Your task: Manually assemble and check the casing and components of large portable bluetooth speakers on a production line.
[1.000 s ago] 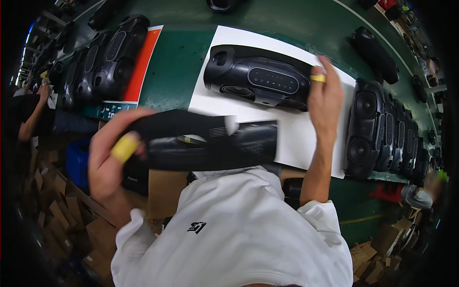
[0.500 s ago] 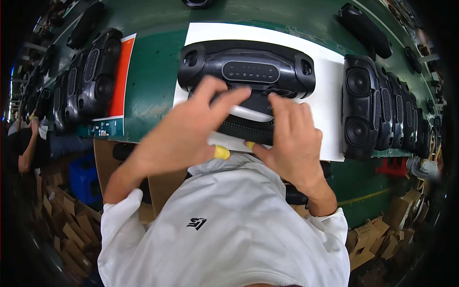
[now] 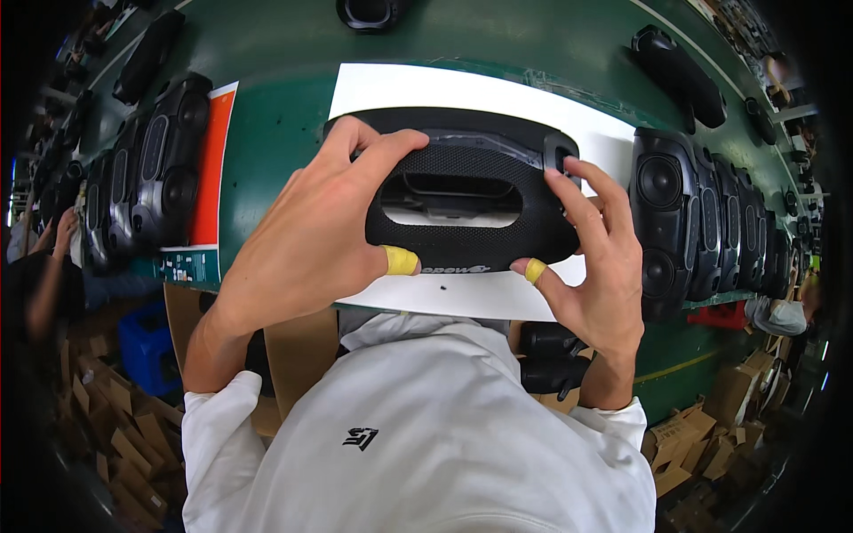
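A black mesh speaker grille (image 3: pixel 544 218) with a long oval opening lies over a black portable speaker (image 3: pixel 484 123), hiding the speaker's control panel. My left hand (image 3: pixel 311 226) grips the grille's left end, fingers on its upper edge and taped thumb at the lower edge. At the right end, my right hand (image 3: pixel 604 266) has its fingers by the upper corner and its taped thumb pressed to the lower rim. Both rest on a white sheet (image 3: pixel 418 300). Whether the grille is seated on the speaker cannot be made out.
Speakers stand in a row at the right (image 3: pixel 659 209) and in another at the left (image 3: pixel 169 169), beside an orange-red sheet (image 3: pixel 213 169). More black parts (image 3: pixel 680 75) lie farther back. Below are cardboard boxes (image 3: pixel 680 444) and a blue stool (image 3: pixel 147 346). Another person (image 3: pixel 62 235) is at the left.
The grille has come up over the speaker's front, covering its control panel. My hands have spread apart to the grille's two ends.
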{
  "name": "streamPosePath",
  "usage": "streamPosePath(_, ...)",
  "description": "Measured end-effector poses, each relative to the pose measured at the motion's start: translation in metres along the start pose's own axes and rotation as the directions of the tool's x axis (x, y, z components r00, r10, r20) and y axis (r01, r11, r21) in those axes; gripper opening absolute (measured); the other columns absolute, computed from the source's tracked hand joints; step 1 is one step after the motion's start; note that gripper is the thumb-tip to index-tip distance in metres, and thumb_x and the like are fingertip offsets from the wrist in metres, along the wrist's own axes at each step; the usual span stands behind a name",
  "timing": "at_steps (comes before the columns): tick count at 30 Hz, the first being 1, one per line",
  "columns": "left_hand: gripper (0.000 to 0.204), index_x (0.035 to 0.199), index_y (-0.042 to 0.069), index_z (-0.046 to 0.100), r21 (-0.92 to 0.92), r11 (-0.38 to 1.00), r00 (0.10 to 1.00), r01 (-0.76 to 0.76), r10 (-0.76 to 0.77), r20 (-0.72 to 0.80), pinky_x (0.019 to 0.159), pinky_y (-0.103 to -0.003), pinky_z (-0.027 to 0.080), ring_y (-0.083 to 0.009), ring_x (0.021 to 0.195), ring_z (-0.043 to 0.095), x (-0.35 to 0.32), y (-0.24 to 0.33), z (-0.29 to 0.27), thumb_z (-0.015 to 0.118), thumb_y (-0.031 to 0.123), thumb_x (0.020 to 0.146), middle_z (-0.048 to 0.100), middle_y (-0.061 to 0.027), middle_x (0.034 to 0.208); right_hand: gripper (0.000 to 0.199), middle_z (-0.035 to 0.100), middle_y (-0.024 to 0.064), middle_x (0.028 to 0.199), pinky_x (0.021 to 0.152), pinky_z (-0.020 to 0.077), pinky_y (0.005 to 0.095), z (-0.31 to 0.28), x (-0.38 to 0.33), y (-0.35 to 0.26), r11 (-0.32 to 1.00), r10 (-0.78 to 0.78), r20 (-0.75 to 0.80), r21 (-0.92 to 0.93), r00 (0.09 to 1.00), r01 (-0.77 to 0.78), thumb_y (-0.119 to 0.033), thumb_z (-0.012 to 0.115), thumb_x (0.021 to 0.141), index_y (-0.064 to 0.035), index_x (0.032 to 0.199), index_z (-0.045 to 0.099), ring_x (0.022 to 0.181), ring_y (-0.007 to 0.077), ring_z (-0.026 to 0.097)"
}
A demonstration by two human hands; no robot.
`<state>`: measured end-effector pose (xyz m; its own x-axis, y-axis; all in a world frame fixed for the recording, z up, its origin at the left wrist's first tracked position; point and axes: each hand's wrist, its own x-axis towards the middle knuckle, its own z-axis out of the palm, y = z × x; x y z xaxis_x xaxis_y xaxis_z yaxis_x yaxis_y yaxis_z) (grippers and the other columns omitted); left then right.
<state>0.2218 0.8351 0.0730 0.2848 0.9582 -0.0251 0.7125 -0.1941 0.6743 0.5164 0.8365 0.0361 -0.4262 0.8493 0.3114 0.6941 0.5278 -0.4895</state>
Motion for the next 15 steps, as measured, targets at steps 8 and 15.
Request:
streamPosePath(8, 0.093, 0.145, 0.008, 0.066, 0.158, 0.987, 0.999, 0.024, -0.031, 0.038, 0.083, -0.046, 0.056, -0.0368, 0.102, 0.071, 0.037, -0.006, 0.011, 0.100, 0.005, 0.058, 0.056, -0.0120, 0.145, 0.075, 0.063, 0.0141, 0.140, 0.079, 0.0586, 0.0388, 0.011, 0.014, 0.027, 0.998, 0.040, 0.014, 0.049, 0.999, -0.041, -0.011, 0.094, 0.072, -0.0058, 0.142, 0.069, 0.093, 0.0282, 0.065)
streamPosePath(15, 0.098, 0.148, 0.013, 0.065, 0.353, 0.933, 0.993, 0.076, -0.103, 0.056, 0.076, -0.044, 0.060, -0.0342, 0.085, 0.072, 0.046, -0.003, 0.025, 0.101, 0.011, 0.057, 0.053, -0.0133, 0.158, 0.080, 0.066, 0.0118, 0.136, 0.075, 0.0537, 0.0389, 0.023, 0.014, 0.033, 0.996, 0.029, 0.025, -0.085, 0.999, -0.027, -0.013, 0.094, 0.068, -0.0033, 0.143, 0.069, 0.090, 0.0290, 0.059)
